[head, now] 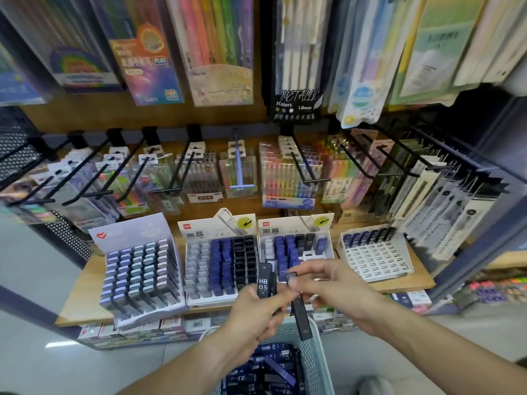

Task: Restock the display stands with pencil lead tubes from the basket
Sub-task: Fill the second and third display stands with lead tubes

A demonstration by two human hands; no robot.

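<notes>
Left hand [253,312] grips black tubes [266,283], right hand [328,283] pinches one tube [299,312]; basket [319,354] cut off below.

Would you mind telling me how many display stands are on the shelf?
4, in a row on the shelf: far-left stand, second stand, third stand partly hidden behind the hands, and far-right stand. None seems hidden.
</notes>
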